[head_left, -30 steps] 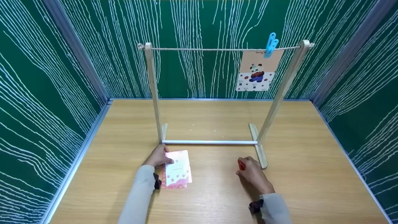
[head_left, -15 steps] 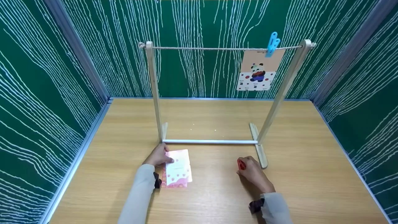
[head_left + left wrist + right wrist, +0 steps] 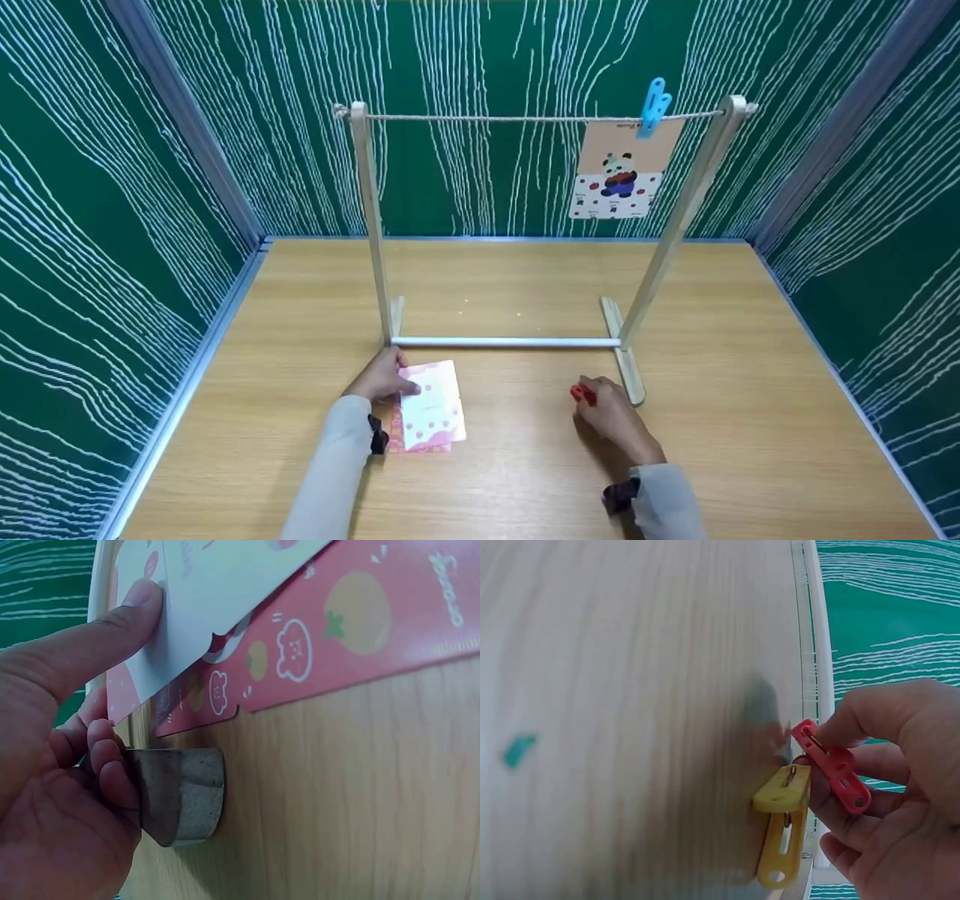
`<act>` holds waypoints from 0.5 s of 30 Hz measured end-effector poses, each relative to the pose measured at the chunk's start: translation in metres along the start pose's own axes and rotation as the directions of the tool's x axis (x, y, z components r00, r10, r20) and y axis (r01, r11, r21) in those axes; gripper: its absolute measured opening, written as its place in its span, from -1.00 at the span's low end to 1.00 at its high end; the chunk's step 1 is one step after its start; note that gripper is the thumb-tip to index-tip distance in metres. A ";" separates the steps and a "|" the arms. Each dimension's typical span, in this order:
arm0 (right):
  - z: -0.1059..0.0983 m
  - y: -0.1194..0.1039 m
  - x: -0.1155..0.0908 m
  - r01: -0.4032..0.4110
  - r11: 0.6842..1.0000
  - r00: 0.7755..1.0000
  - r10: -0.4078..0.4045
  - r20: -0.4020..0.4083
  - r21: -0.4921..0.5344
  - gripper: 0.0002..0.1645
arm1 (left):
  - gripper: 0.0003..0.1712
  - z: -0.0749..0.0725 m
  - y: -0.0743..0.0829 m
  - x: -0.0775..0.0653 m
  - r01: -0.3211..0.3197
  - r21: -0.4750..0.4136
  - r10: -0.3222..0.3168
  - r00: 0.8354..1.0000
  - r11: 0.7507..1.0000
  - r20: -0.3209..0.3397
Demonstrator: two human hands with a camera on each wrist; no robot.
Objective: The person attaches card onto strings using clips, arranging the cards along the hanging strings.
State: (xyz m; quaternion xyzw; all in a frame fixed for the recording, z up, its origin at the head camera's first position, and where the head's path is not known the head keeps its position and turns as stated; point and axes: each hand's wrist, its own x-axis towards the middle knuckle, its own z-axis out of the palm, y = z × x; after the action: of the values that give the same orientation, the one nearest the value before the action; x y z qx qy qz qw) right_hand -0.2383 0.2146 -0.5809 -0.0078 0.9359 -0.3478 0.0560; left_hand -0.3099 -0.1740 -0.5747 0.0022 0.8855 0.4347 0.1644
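Observation:
My left hand (image 3: 382, 376) pinches a white card (image 3: 195, 592) with pink edging and small fruit prints, thumb on top. Under it lies a pink card (image 3: 300, 645) with yellow fruits and bear faces, partly covered. Just below the left fingers shows the stand's wooden foot (image 3: 184, 791). The right hand (image 3: 613, 416) holds a red clothespin (image 3: 832, 766) between thumb and fingers, above the table near the stand's right foot. A yellow clothespin (image 3: 784, 825) is close beside the right fingertips in the right wrist view; the head view does not show it.
A wooden stand (image 3: 670, 225) carries a rope (image 3: 480, 118) across its top. From it a panda card (image 3: 600, 154) hangs by a blue clothespin (image 3: 654, 109). A white bar (image 3: 506, 343) joins the feet. Green walls (image 3: 465, 60) enclose the table (image 3: 510, 480).
The white card's lower end has swung slightly right over the pink card. The red clothespin has turned in the right hand's fingers. Both hands stay in nearly the same places.

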 end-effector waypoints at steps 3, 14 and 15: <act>-0.001 -0.001 0.001 -0.021 0.999 1.000 0.021 0.007 0.026 -0.44 | -0.45 -0.001 0.001 -0.001 0.008 0.002 -0.008 1.000 1.000 0.015; -0.001 -0.004 0.000 0.070 0.996 0.994 -0.064 -0.089 0.063 -0.57 | -0.47 -0.003 0.002 -0.003 0.010 -0.040 -0.010 1.000 0.999 0.017; -0.001 -0.004 0.000 0.066 0.995 0.994 -0.059 -0.089 0.080 -0.57 | -0.48 -0.003 0.003 -0.003 0.017 -0.039 -0.017 1.000 0.999 0.014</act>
State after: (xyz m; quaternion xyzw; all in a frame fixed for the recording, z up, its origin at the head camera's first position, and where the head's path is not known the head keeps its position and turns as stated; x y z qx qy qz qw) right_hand -0.2387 0.2124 -0.5775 -0.0197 0.9215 -0.3878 0.0050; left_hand -0.3079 -0.1751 -0.5701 -0.0055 0.8757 0.4503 0.1743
